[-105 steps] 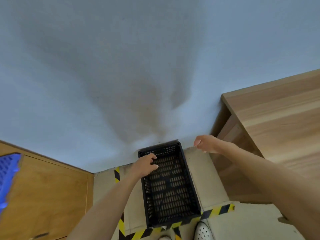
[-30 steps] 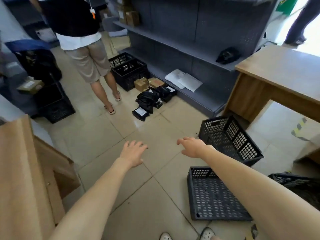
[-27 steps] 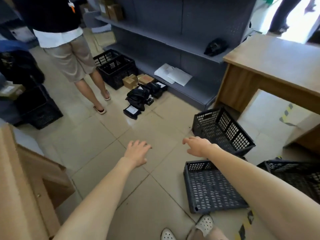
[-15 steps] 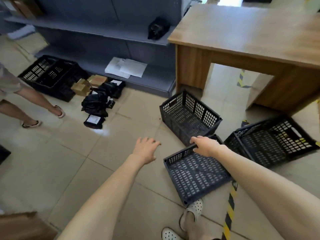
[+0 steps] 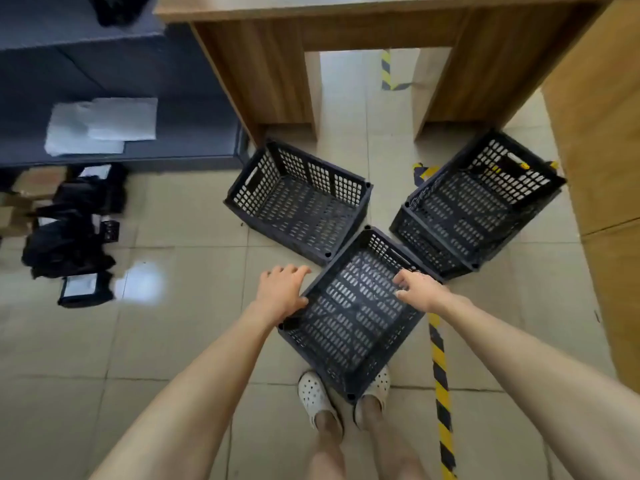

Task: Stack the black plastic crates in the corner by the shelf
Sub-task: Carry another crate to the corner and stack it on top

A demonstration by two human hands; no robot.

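Both arms reach down, left hand [image 5: 282, 293] and right hand [image 5: 417, 289] grip nearest crate [image 5: 353, 317].

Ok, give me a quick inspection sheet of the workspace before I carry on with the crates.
Surface: tiled floor, striped tape on it.
Job's things: three black crates, unstacked: near crate, left crate, right crate.
Clutter: black bags, cardboard boxes, papers on the shelf.
Grippers: left hand and right hand on the near crate's opposite rims.
Cables: nothing seen.
Surroundings: wooden desk behind.
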